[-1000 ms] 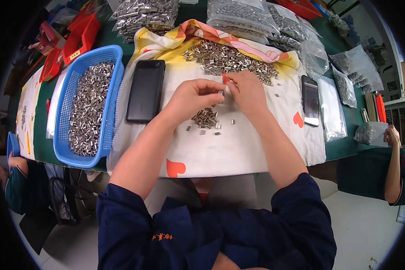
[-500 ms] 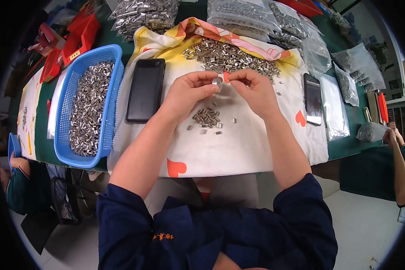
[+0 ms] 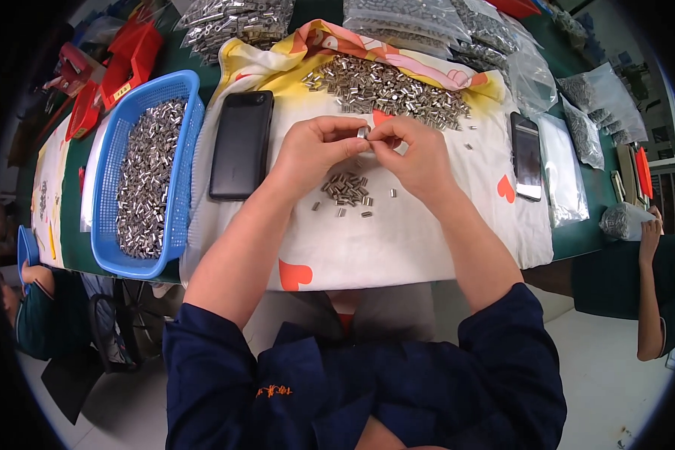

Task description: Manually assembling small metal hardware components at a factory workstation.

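Pinched between the thumb and fingers of my left hand (image 3: 312, 154) is a small shiny metal sleeve (image 3: 363, 133). My right hand (image 3: 416, 154) is closed in a pinch, its fingertips against the right side of that sleeve; anything inside the pinch is too small to make out. Below the hands, a small pile of metal sleeves (image 3: 346, 189) lies on the white cloth (image 3: 397, 255), with a few loose ones around it. Beyond my hands, a larger heap of the same sleeves (image 3: 390, 90) spreads toward the cloth's folded, colourful far edge.
At left stands a blue basket (image 3: 196, 124) full of metal sleeves, beside a black power bank (image 3: 241, 146). A phone (image 3: 526, 157) and clear plastic bags (image 3: 564, 172) lie at right. Bagged metal parts (image 3: 236, 22) line the back. Other people's hands (image 3: 651, 234) show at both sides.
My right hand has moved left, so its fingertips now meet the sleeve in my left hand. At the right, the other person's arm has shifted.
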`<state>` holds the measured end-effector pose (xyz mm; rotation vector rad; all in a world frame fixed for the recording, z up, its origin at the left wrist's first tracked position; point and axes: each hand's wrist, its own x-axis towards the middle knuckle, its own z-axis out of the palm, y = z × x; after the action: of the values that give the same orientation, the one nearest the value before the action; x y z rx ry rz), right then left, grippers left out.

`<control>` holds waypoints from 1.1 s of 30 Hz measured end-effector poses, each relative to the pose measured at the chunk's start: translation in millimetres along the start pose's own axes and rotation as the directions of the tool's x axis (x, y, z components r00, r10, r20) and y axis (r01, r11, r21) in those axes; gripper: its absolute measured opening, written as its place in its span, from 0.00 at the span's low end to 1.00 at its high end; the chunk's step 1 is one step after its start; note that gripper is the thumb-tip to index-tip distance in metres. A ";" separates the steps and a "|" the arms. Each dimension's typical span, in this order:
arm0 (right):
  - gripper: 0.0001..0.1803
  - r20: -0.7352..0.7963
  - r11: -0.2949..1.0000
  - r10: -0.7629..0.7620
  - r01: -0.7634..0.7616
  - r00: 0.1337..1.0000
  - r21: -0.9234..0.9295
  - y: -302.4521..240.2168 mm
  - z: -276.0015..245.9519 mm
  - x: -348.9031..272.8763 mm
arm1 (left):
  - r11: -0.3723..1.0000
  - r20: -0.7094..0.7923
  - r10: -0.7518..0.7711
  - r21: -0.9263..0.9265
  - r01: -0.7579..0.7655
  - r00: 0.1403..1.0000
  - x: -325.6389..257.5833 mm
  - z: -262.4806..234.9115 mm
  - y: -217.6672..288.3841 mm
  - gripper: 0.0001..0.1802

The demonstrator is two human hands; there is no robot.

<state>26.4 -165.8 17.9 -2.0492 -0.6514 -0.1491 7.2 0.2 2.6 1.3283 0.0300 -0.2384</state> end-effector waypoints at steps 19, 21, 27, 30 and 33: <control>0.07 -0.130 0.955 0.208 -0.230 0.969 -0.186 38.0 -28.7 17.0 | 0.985 0.062 -0.030 0.170 0.019 0.998 -2.5 5.0 5.4 0.14; 0.06 -0.116 0.939 0.115 -0.146 0.987 -0.310 47.3 -20.2 16.8 | 0.983 0.069 -0.024 0.182 0.011 0.997 -2.8 5.3 4.5 0.15; 0.04 -0.044 0.884 0.035 -0.051 0.998 -0.464 44.0 -7.8 18.1 | 0.974 0.074 -0.014 0.227 -0.003 0.997 -2.9 2.6 1.3 0.15; 0.04 -0.070 0.899 0.071 -0.094 0.995 -0.428 43.9 -12.4 16.4 | 0.970 0.064 -0.016 0.241 0.000 0.998 -4.2 4.2 0.5 0.14; 0.04 -0.119 0.896 -0.036 -0.021 0.992 -0.444 50.7 -14.8 19.9 | 0.935 0.104 0.057 0.343 -0.089 0.993 -8.2 11.8 -0.1 0.14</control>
<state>71.0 -191.1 -5.6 -2.4521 -0.5847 -0.4648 -2.2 -9.9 6.7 1.6654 -0.1459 -0.2490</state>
